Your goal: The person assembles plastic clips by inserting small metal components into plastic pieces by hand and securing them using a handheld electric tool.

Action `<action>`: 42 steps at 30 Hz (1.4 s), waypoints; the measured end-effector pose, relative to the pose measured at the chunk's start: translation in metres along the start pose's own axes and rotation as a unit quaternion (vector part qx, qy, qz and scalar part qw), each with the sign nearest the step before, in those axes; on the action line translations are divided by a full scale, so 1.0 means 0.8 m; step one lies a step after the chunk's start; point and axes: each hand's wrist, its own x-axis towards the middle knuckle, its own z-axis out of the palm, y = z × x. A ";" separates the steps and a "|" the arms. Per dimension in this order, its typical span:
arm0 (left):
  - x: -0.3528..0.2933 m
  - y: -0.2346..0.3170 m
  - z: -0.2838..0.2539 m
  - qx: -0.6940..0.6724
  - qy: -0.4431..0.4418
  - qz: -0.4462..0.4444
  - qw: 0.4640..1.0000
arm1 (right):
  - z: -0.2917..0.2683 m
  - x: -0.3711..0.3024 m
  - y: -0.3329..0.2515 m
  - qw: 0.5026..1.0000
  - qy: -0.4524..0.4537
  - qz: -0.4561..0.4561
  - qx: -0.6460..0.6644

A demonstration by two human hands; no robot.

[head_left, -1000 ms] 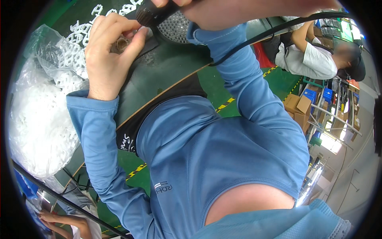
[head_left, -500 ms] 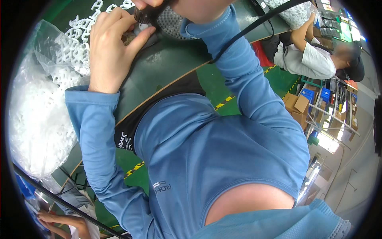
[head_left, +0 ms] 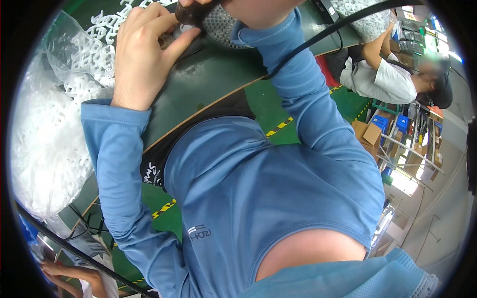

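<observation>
My left hand (head_left: 141, 57) is over the green tabletop, its fingers curled and thumb bent toward them. Between thumb and fingertips sits something small and whitish, mostly hidden, that I cannot make out. My right hand (head_left: 261, 11) is cut off by the upper edge. Its fingertips rest around a dark brown ridged piece (head_left: 191, 16), just above my left thumb. Right beside this piece is a grey round part with a dimpled face (head_left: 221, 27). White plastic link-like pieces (head_left: 94, 57) lie in a heap to the left of my left hand.
A clear plastic bag (head_left: 47, 149) full of white pieces bulges at the table's left. A black cable (head_left: 318, 42) crosses over my right sleeve. At upper right a person (head_left: 380, 74) sits by another bag (head_left: 365, 22); another person's arms (head_left: 69, 273) show at lower left.
Both hands have shifted slightly right and up in the picture, along with the dark ridged piece. My left hand keeps its curled shape.
</observation>
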 end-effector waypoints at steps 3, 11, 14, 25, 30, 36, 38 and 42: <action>-0.002 -0.002 0.000 0.007 0.005 -0.005 1.000 | 0.003 0.003 0.014 0.988 -0.013 0.031 0.148; -0.008 -0.008 0.000 -0.059 -0.023 -0.068 0.996 | 0.011 0.039 0.009 0.995 0.020 0.034 -0.092; -0.006 -0.004 -0.001 -0.039 -0.028 -0.084 0.995 | 0.015 0.026 0.009 0.997 0.004 -0.083 0.001; -0.001 -0.003 0.003 -0.010 0.029 -0.004 1.000 | 0.012 0.000 0.012 0.996 0.039 -0.020 0.080; 0.004 0.000 -0.002 -0.007 0.012 -0.010 1.000 | 0.012 0.005 0.001 0.998 0.046 0.002 0.046; 0.009 0.011 -0.002 -0.023 0.009 -0.028 0.999 | 0.000 -0.003 0.003 0.989 0.059 0.001 0.135; 0.016 0.016 -0.005 0.000 -0.037 -0.040 0.999 | -0.011 -0.005 -0.016 0.971 0.117 0.082 0.191; 0.070 0.000 -0.019 -0.042 -0.062 -0.085 0.993 | -0.050 0.004 -0.017 0.963 0.126 -0.224 0.086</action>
